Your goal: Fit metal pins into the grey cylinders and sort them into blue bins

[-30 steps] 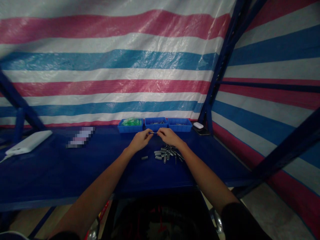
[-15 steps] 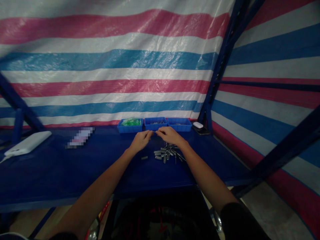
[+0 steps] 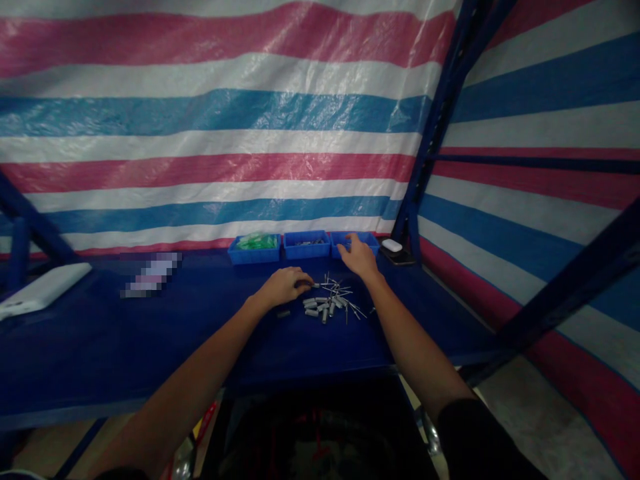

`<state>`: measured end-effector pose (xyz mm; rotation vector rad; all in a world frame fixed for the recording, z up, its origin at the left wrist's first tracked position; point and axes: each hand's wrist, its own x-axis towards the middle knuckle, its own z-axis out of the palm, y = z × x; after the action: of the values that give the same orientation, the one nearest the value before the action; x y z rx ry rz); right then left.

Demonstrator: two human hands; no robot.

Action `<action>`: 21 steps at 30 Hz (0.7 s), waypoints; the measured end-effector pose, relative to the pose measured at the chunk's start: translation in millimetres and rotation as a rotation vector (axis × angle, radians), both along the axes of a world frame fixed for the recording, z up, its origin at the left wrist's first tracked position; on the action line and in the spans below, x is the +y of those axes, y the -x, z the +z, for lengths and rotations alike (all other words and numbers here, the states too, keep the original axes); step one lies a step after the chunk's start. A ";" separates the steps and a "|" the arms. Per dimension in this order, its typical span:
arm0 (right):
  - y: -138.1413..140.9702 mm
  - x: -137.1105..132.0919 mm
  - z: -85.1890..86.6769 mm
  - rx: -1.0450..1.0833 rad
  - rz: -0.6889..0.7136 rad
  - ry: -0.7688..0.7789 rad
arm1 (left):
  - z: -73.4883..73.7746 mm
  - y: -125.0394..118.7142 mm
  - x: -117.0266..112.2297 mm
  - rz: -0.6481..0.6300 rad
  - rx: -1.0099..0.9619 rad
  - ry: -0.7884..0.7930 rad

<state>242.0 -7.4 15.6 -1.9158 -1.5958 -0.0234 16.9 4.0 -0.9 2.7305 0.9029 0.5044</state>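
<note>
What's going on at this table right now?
Someone is handling small metal parts at a blue table. Their left hand has a small metal piece at its fingertips, beside a loose heap of metal cylinders and thin rods. The right hand, fingers spread, is at the right blue bin. Of the other two bins, the left one holds green items and the middle one small metal bits.

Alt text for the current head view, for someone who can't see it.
A person's right hand is over the rightmost blue bin of three; the left hand is beside a pile of metal parts, a small metal piece at its fingertips. The blue table stands before a striped sheet.
</note>
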 end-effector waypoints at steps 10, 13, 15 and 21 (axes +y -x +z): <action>64.2 -8.4 -12.5 -0.074 0.602 0.079 | -10.6 6.2 7.4 0.224 0.023 0.004; 63.2 -8.6 -13.9 -0.083 0.655 0.096 | -8.9 7.2 9.4 0.228 -0.065 0.047; 63.5 -9.5 -12.5 -0.106 0.671 0.081 | -6.2 8.6 11.1 0.241 -0.168 0.106; 70.8 -16.5 -4.2 -0.218 0.612 -0.054 | 2.9 11.4 13.1 0.268 -0.309 0.188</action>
<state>171.2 -23.9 11.4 -1.3510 -2.2426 -0.0183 5.5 17.1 2.0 2.2932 1.1687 0.8187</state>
